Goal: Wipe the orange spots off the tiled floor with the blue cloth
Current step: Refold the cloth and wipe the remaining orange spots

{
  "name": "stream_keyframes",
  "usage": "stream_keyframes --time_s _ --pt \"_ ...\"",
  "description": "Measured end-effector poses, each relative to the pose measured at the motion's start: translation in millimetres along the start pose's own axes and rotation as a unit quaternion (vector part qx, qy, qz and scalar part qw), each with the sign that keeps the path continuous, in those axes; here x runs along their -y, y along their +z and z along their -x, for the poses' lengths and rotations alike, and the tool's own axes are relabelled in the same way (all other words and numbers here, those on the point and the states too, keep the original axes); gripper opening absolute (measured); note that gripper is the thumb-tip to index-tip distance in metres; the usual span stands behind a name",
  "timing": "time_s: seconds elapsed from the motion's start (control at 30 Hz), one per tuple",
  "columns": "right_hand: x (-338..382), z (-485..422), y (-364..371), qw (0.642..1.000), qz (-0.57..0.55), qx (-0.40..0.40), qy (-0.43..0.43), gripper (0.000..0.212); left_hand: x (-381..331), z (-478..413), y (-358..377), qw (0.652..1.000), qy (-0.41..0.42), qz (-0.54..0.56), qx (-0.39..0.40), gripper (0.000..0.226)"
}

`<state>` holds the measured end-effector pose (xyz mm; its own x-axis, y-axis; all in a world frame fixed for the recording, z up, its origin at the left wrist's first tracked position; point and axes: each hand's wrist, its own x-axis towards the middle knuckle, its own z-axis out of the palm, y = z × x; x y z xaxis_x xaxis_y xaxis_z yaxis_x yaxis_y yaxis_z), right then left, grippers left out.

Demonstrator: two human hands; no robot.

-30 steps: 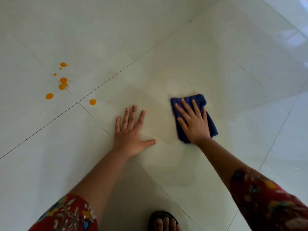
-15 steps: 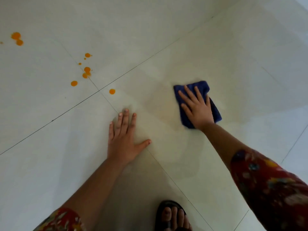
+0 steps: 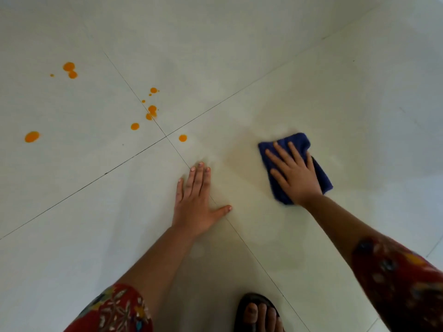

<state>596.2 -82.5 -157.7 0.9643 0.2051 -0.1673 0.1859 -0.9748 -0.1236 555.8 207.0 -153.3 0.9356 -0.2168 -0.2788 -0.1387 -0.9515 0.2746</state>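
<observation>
**A:** Why is the left hand (image 3: 196,202) lying flat on the pale glossy tiled floor (image 3: 239,56), with nothing under it?

**B:** I'd say it's a prop. The palm is down, four fingers together pointing away from the body, thumb splayed out toward the other hand. It grips nothing, and the straight forearm suggests it is carrying the person's weight while they lean forward.

**A:** And the right hand (image 3: 293,174)?

**B:** That one is spread open, fingers apart, pressed flat on top of the folded dark blue cloth (image 3: 321,174). It isn't clenched around the fabric; it pins it to the tile from above. A flat, wide press like that looks chosen to keep the whole fold in contact with the floor while wiping. The cloth's edges show past the fingertips and past the little-finger side of the hand.

**A:** Where are the round orange spots (image 3: 151,109) from there?

**B:** Well apart from the cloth. They lie beyond the left hand's fingertips and off to its outer side. The nearest single orange drop (image 3: 182,138) sits just ahead of those fingertips, close to where the grout lines cross. The rest scatter farther out.

**A:** So the job's unfinished?

**B:** By my judgement, yes: every visible spot looks untouched, and the cloth would have to cross in front of the bracing hand to reach them.
</observation>
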Motion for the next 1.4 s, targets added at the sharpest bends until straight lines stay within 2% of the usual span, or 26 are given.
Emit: stream_keyframes --time_s 0.07,0.13,0.17,0.23,0.3,0.37,0.4,0.47,0.5,0.57,0.63,0.7,0.77,0.83,0.9,0.97,1.03,1.07,1.13,1.2,1.3,1.4 --pt "15.7 -30.2 -4.3 0.997 -0.011 -0.016 0.069 0.058 -3.0 0.6 -1.4 1.000 -0.002 -0.003 0.004 0.109" --pt "43.6 -44.3 -2.1 0.998 -0.017 -0.015 0.055 0.060 -7.3 3.8 -2.2 1.000 -0.012 0.009 0.007 0.108" --pt "57.6 -41.5 1.7 1.000 -0.017 -0.016 0.019 0.059 -9.4 6.6 -2.5 1.000 -0.017 0.018 0.009 0.107" --pt "74.8 -14.8 9.3 0.994 -0.005 -0.009 -0.108 0.055 -11.7 15.6 -5.4 0.999 -0.018 0.027 0.015 0.105" --pt "67.0 21.0 15.5 0.965 0.024 0.017 -0.261 0.052 -6.8 26.1 -11.7 0.999 -0.011 0.023 0.034 0.101" --pt "37.4 23.4 9.8 0.936 0.040 0.032 -0.347 0.051 3.1 35.2 -24.6 0.999 -0.010 -0.004 0.047 0.100" --pt "25.4 14.2 6.5 0.942 0.039 0.030 -0.332 0.051 8.2 37.9 -32.1 0.998 -0.005 -0.026 0.051 0.099" --pt "21.7 -18.8 0.2 0.974 0.021 0.029 -0.222 0.051 18.9 40.5 -44.9 0.995 -0.001 -0.071 0.064 0.098" --pt "31.1 -36.8 -2.5 0.986 0.014 0.024 -0.162 0.053 23.8 39.1 -49.3 0.994 -0.006 -0.083 0.077 0.098" --pt "66.7 -61.9 -5.8 0.995 -0.002 0.025 -0.097 0.059 26.8 34.4 -58.7 0.989 -0.025 -0.092 0.111 0.097" --pt "109.2 -64.9 -3.0 0.992 -0.010 0.040 -0.120 0.063 26.7 26.4 -68.4 0.986 -0.035 -0.107 0.124 0.096" --pt "134.9 -45.3 5.3 0.976 -0.006 0.044 -0.211 0.056 29.1 17.4 -79.7 0.984 -0.027 -0.116 0.129 0.095" --pt "130.1 -20.0 13.5 0.950 -0.009 0.043 -0.310 0.050 32.4 13.4 -91.2 0.980 0.000 -0.140 0.145 0.094" --pt "112.6 -12.1 12.7 0.933 -0.010 0.044 -0.358 0.048 39.7 12.2 -103.7 0.968 0.038 -0.179 0.172 0.093" --pt "102.6 -26.7 9.7 0.949 -0.009 0.034 -0.312 0.049 50.6 9.6 -118.1 0.954 0.071 -0.205 0.207 0.093" --pt "109.8 -51.8 4.4 0.981 -0.009 0.029 -0.193 0.054 63.1 2.7 -134.0 0.942 0.096 -0.220 0.234 0.091" --pt "133.1 -70.9 0.8 0.994 -0.010 0.040 -0.105 0.061 74.7 -5.3 -149.5 0.932 0.115 -0.231 0.255 0.089" --pt "149.7 -76.3 0.2 0.994 -0.005 0.054 -0.092 0.064 80.6 -9.4 -156.1 0.927 0.124 -0.236 0.265 0.088" --pt "181.0 -75.9 1.2 0.990 0.012 0.079 -0.116 0.067 91.4 -16.2 -167.3 0.918 0.142 -0.242 0.281 0.087" --pt "197.9 -63.6 3.2 0.976 0.026 0.098 -0.191 0.063 105.7 -20.5 -175.4 0.921 0.160 -0.234 0.268 0.086" --pt "177.9 -56.9 3.9 0.941 0.088 0.113 -0.305 0.061 127.5 -17.5 -174.3 0.938 0.171 -0.199 0.225 0.084" --pt "154.7 -70.9 -6.0 0.939 0.111 0.122 -0.302 0.068 151.9 -11.2 -157.2 0.952 0.167 -0.169 0.195 0.084"
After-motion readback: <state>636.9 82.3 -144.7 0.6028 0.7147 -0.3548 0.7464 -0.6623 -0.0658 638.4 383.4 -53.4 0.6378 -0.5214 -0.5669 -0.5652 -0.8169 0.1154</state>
